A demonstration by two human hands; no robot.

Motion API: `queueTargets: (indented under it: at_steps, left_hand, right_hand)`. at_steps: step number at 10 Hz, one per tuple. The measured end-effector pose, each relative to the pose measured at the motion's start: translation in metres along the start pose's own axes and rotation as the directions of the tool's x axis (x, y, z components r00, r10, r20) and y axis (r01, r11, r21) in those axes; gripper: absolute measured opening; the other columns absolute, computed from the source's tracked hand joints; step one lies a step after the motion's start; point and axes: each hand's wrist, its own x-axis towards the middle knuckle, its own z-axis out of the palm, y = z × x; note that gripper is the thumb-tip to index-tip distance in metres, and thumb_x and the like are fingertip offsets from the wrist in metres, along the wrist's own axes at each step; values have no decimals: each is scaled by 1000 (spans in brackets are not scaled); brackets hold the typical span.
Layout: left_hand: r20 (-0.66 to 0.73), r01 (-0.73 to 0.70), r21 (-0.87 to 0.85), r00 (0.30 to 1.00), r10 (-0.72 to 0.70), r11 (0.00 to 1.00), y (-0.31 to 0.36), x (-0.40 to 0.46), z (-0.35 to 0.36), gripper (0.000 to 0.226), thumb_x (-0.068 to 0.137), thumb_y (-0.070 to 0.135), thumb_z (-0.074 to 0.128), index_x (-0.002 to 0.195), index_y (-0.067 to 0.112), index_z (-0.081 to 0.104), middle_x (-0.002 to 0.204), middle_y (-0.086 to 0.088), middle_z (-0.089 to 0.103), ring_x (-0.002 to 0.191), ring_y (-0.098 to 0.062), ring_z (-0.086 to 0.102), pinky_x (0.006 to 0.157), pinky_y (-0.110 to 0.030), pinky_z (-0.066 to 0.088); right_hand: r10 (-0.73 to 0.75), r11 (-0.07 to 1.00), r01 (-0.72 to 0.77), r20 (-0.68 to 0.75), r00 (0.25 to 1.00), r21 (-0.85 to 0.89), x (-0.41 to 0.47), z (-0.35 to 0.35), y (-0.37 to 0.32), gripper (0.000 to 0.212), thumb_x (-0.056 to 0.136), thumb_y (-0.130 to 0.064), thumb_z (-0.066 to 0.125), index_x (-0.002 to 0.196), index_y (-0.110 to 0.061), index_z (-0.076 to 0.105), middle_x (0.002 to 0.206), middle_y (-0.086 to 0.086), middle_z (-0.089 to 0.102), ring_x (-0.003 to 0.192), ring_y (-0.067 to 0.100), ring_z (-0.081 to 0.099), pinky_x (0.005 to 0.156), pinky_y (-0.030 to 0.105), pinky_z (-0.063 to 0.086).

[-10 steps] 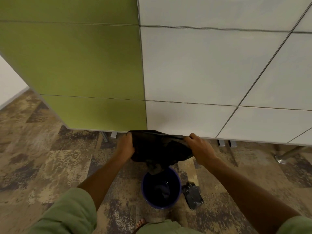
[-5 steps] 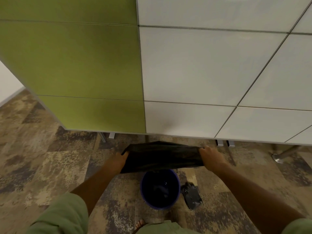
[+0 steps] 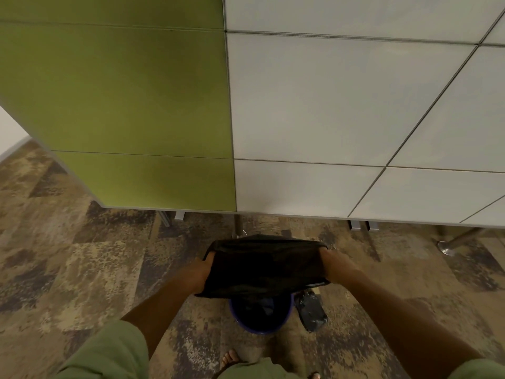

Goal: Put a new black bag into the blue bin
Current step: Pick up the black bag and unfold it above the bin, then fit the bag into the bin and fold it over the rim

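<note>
Above carpet (image 3: 82, 269), black bag (image 3: 262, 266) between left hand (image 3: 195, 274) and right hand (image 3: 337, 265).

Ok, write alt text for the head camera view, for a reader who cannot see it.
A person's left hand and right hand hold a black bag stretched open between them, above a blue bin on patterned carpet. A crumpled dark bag lies on the floor just right of the bin, and green and white panels stand behind.

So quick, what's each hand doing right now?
Left hand: closed, gripping the left edge of the black bag.
Right hand: closed, gripping the bag's right edge, above the blue bin.
</note>
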Motion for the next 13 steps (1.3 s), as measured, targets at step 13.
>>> queueTargets:
  at_steps: [13]
  left_hand:
    - [369,117,-153,928,-53,981,-38,259,291,108,86,7,68,155,24,-14,156,-28,13,126,-44,48,102,-47,48]
  right_hand:
    - [-9,960,-48,201,980,275,233,311,32,64,95,-25,53,146,-29,15,77,4,63,55,19,59,52,38,54]
